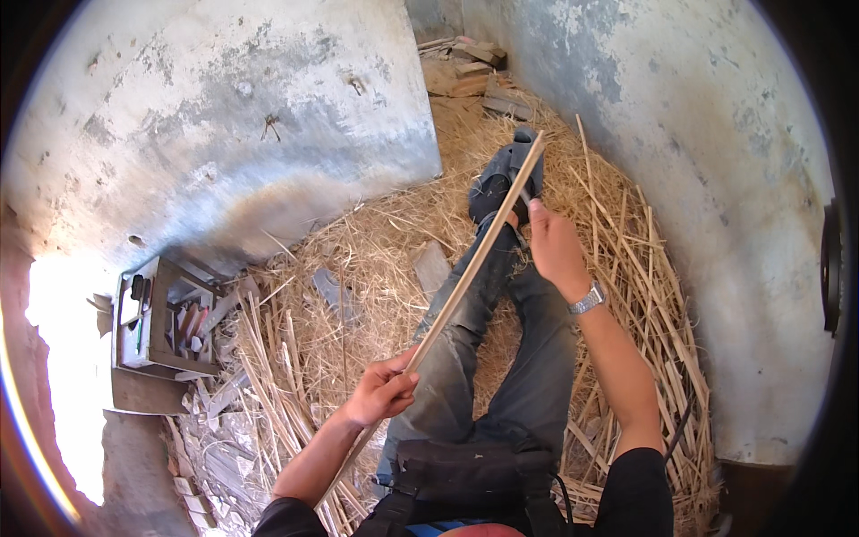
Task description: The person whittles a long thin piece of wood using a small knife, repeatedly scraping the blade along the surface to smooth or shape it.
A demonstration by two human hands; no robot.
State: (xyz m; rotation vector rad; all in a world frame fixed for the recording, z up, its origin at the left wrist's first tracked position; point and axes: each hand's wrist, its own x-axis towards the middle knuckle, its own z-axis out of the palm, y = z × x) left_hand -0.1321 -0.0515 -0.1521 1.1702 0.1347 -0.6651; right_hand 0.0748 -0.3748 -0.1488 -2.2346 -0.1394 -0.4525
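Here is the long pale strip (467, 268), slanting over the seated person's outstretched legs (539, 345); its far tip stands above the dark shoes (506, 170), and its near end runs down alongside the left forearm; the left hand (383, 391) is closed round the lower part, fingers curled and thumb laid along it; up ahead, the right hand (557, 255) is bunched into a near-fist, just beside the upper length, apparently gripping a narrow grey tool (526, 194) (most of it is hidden by the fingers, so whether it is a blade I cannot tell for sure); if it is an edge for trimming, good work here would seem to ask for a firm left hold, so the strip cannot roll; a shallow, even angle along the grain, with light pressure, ought to serve better than a deep bite; the stroke would be best aimed clear of the left fingers and of the legs underneath; a free far tip may whip or flex, so short passes look wiser; and loose straw (376, 242) covers the floor, with more long strips (640, 268) heaped at the right.
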